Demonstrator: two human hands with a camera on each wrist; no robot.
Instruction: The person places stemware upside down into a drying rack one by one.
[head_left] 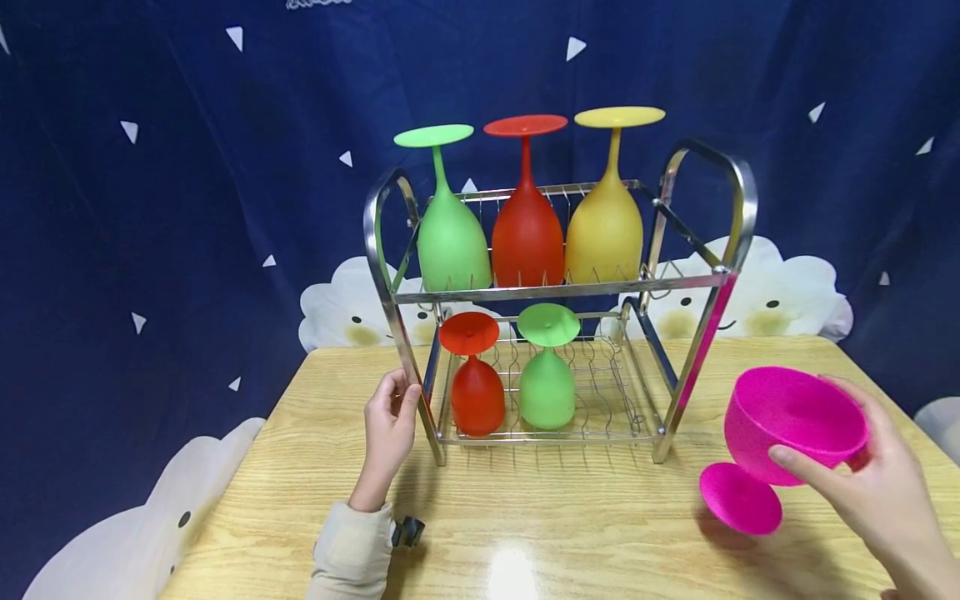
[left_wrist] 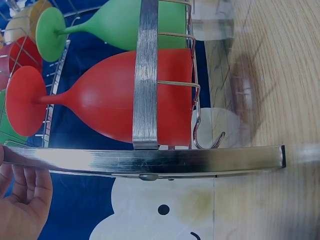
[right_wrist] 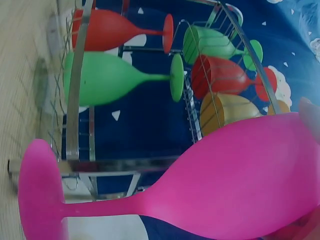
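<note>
My right hand (head_left: 888, 475) grips a bright pink goblet (head_left: 765, 429) by its bowl, thumb on the near side. The goblet is mouth up, its foot low over the table right of the rack. In the right wrist view the pink goblet (right_wrist: 230, 185) fills the front, stem and round foot to the left. My left hand (head_left: 390, 425) holds the left post of a two-tier metal rack (head_left: 555, 292), fingers around the bar. On the lower tier, a red goblet (head_left: 477, 396) and a green goblet (head_left: 547, 387) stand upside down, feet up.
The upper tier carries an upside-down green goblet (head_left: 452, 242), red goblet (head_left: 527, 237) and yellow goblet (head_left: 604, 233). Wire slots (head_left: 607, 383) show on the lower tier's right side. A wooden table (head_left: 585, 525) lies beneath, with a dark blue curtain (head_left: 187, 208) behind.
</note>
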